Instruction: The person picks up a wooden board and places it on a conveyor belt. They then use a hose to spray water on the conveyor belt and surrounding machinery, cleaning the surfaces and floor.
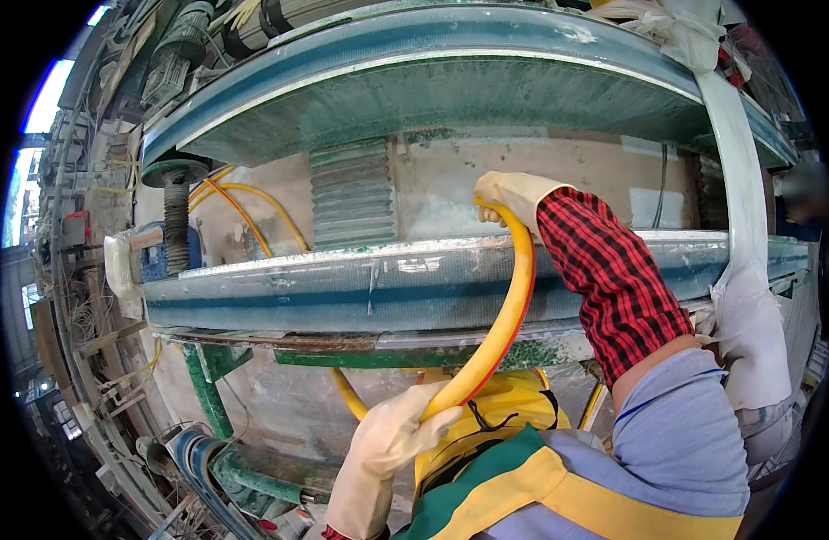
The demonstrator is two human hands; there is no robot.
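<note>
Both my hands wear cream rubber gloves and grip a yellow hose (500,337) with a red stripe along it. My left hand (392,436) is wrapped round its lower part, close to my body. My right hand (513,198) reaches out over the near rail (414,292), a long blue-and-white beam, with its fingers closed round the hose's upper part. Between the hands the hose bows to the right in a curve, passing in front of the rail. Whether water runs from the hose I cannot make out.
A wide green and blue beam (423,99) spans the far side. Grey bellows (353,193) and an upright threaded screw (177,225) stand between the beams. Plastic-wrapped piping (743,225) rises at right. Loose yellow hoses (275,211) and a blue crate (153,261) lie at left.
</note>
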